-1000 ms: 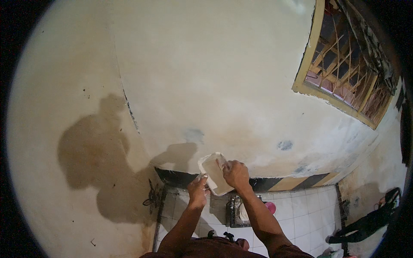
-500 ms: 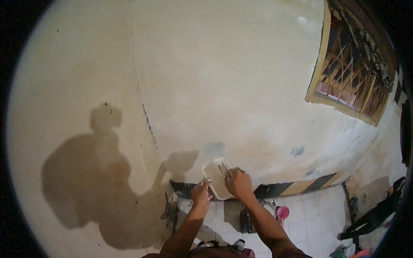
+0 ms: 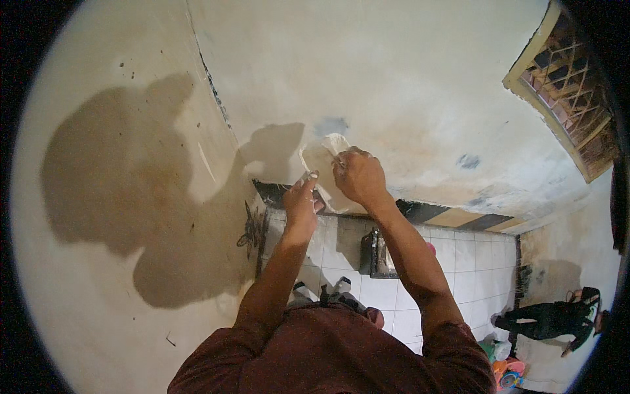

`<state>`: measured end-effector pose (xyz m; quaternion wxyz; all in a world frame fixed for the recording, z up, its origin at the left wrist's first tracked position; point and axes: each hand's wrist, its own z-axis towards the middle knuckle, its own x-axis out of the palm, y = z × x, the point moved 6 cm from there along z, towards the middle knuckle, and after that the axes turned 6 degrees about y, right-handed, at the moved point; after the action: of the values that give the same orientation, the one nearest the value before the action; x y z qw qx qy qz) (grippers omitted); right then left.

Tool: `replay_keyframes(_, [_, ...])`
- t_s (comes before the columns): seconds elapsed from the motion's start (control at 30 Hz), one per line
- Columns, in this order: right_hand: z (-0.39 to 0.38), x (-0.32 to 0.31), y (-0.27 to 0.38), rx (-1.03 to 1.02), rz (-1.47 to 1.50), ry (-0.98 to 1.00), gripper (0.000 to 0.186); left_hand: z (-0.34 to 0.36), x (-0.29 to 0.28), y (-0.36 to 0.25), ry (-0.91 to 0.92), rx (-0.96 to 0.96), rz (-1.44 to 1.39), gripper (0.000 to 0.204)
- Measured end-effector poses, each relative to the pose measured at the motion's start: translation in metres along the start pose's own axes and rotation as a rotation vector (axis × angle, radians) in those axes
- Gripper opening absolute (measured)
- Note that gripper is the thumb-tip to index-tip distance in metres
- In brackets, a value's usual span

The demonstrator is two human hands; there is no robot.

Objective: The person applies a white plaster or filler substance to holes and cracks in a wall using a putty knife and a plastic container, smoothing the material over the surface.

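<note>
A shallow rectangular tray [image 3: 317, 159], its rim caked with whitish paste, is held up close to the wall. My left hand [image 3: 302, 205] grips its left side, with white smears on the thumb and fingers. My right hand [image 3: 361, 176] is closed over the tray's right side; what sits in its fingers is mostly hidden, though a thin edge shows at the fingertips. Past the tray, the cream wall [image 3: 407, 85] carries a grey patch [image 3: 332, 126] just above the rim.
A black box-like container [image 3: 375, 256] stands on the white tiled floor [image 3: 469, 262] below my right forearm. Black and tan stripes [image 3: 453, 216] run along the wall's base. A barred window [image 3: 571, 92] is at upper right. Another person [image 3: 554, 322] is at far right, near colourful items [image 3: 508, 374].
The view has tilted down, so hands and tray appear higher and more floor and my shirt show. My right hand has turned, its knuckles now covering more of what it holds.
</note>
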<state>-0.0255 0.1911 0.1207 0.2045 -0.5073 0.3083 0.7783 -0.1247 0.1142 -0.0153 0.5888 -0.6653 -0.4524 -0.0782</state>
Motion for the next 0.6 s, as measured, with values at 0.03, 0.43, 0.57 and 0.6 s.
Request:
replay_keyframes(0.03, [-0.001,-0.001,0.000,-0.039,0.006,-0.033,0.019,-0.007,0.006,-0.004,-0.057,-0.023,0.044,0.040])
replay_keyframes(0.43, [-0.004,-0.003,-0.049,-0.095,0.009,0.010,0.020,0.005,0.045,0.040,-0.155,0.094,-0.065,0.032])
replay_keyframes(0.57, [-0.008,-0.010,-0.051,-0.173,0.024,0.075,0.020,0.007,0.051,0.051,-0.185,0.142,-0.070,0.032])
replay_keyframes(0.6, [-0.010,-0.008,-0.050,-0.214,0.034,0.099,0.020,0.008,0.053,0.053,-0.189,0.151,-0.072,0.032])
